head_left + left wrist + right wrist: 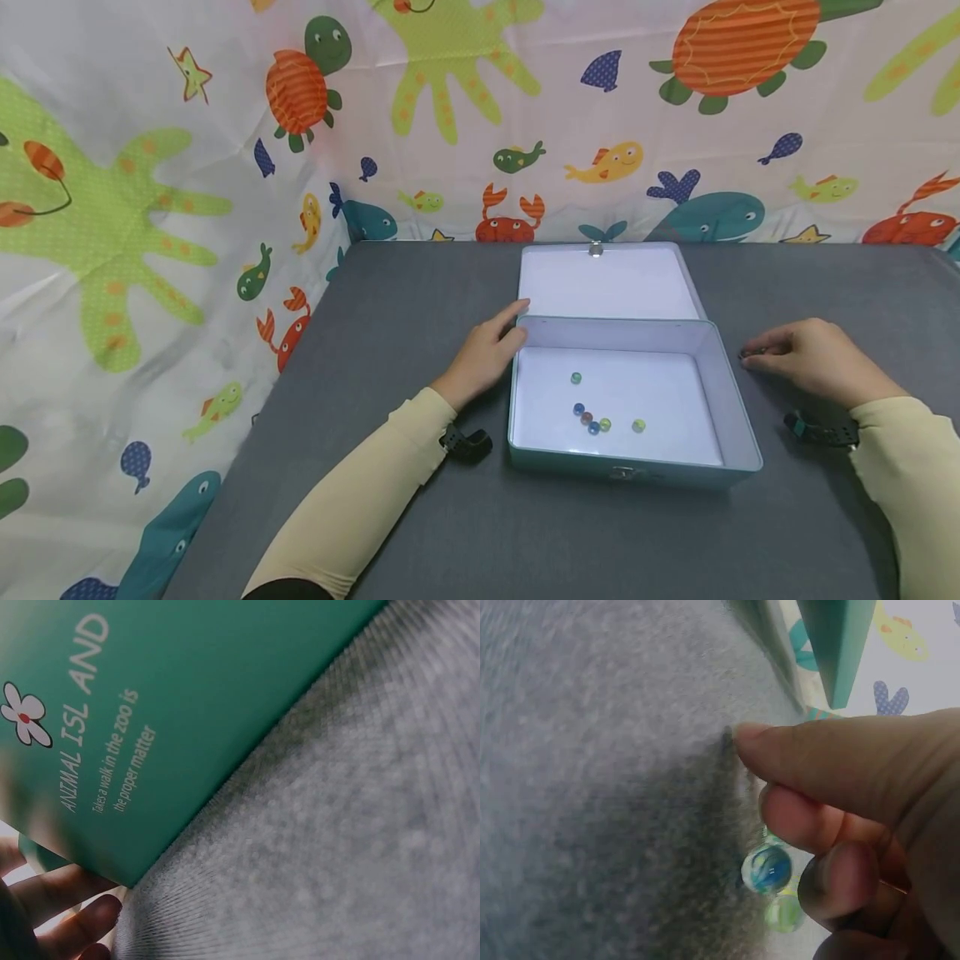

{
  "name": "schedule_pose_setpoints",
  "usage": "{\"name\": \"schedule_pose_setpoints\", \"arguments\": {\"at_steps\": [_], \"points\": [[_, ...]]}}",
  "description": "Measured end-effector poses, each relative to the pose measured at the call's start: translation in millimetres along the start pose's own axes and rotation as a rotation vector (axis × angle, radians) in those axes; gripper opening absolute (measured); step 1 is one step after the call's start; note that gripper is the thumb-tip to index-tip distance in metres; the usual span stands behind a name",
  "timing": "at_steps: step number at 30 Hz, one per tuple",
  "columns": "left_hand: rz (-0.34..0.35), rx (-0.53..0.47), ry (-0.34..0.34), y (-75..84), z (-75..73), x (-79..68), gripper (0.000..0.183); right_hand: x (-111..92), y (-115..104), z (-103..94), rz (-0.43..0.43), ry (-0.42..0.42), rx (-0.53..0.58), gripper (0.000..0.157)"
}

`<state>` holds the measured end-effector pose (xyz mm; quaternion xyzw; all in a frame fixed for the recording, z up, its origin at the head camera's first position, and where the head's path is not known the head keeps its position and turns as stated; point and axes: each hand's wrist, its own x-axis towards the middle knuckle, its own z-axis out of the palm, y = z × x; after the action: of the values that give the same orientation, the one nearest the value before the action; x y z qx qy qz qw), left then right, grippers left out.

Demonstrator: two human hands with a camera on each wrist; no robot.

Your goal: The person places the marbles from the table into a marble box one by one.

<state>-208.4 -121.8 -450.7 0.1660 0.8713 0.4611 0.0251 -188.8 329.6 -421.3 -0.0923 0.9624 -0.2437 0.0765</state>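
Note:
An open tin box [720, 408] has several glass marbles [594, 428] in blue, green and brown on its white floor. My left hand [480, 354] reaches to its back left corner, fingers touching the edge beside the lid. Up close in the left wrist view, fingertips [105, 907] lie at the corner of the green printed side [187, 690]. Right of the box, low over the table, is my right hand [817, 362], its fingers curled. A blue-and-white marble [766, 868] and a green marble [784, 913] show against those fingers, partly covered; the head view hides them.
The lid [607, 279] lies folded back behind the box, and a small clasp [625, 472] sits on the front wall. Grey cloth covers the table [420, 325]. A curtain [450, 183] printed with sea animals hangs along the back and left.

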Motion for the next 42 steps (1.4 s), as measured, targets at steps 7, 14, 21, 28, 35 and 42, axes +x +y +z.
{"name": "schedule_pose_setpoints", "arguments": {"at_steps": [7, 14, 21, 28, 35, 42], "points": [[-0.002, -0.011, 0.000, 1.9, -0.1, -0.8, 0.063, -3, -4, -7.4, 0.016, 0.020, 0.023, 0.037], [-0.007, -0.015, -0.003, 2.7, -1.1, -0.5, 0.062, -7, -14, -18.0, 0.018, 0.076, 0.028, 0.037], [-0.012, -0.027, 0.007, 3.9, -4.0, -0.3, 0.061, -6, -28, -26.7, -0.004, 0.105, 0.040, 0.041], [-0.014, -0.008, 0.007, 5.3, -4.2, -1.0, 0.062, -7, -43, -30.1, -0.005, 0.124, 0.038, 0.045], [-0.002, 0.002, 0.003, 5.1, -3.0, -0.5, 0.062, -8, -61, -32.1, -0.019, 0.165, 0.048, 0.044], [-0.006, -0.002, 0.000, 4.9, -1.8, -1.4, 0.063, -8, -76, -34.0, -0.046, 0.176, 0.060, 0.042]]}}
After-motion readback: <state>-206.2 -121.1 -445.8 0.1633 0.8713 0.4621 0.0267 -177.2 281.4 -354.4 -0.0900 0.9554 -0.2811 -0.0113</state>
